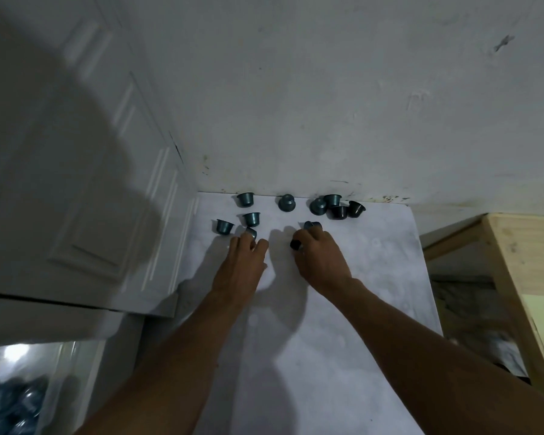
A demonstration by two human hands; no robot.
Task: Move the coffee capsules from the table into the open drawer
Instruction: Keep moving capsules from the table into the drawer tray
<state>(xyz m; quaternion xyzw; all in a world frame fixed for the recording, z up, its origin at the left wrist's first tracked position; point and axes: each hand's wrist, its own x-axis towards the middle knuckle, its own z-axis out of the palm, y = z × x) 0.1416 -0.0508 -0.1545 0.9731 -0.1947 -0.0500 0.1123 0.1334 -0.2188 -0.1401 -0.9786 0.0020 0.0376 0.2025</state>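
The left hand (242, 262) pinches a teal capsule (251, 232) and the right hand (321, 255) clasps a black capsule (295, 244), both near the wall (296, 120), so firm grips should come first, then a carry away from the wall to the drawer (54, 365).

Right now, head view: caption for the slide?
Left hand pinches a teal coffee capsule; right hand grips a black coffee capsule at the white table.

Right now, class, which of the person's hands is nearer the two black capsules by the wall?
Right. The right hand lies just short of the black capsules, toward the person. The left hand is farther off to their left, among teal capsules.
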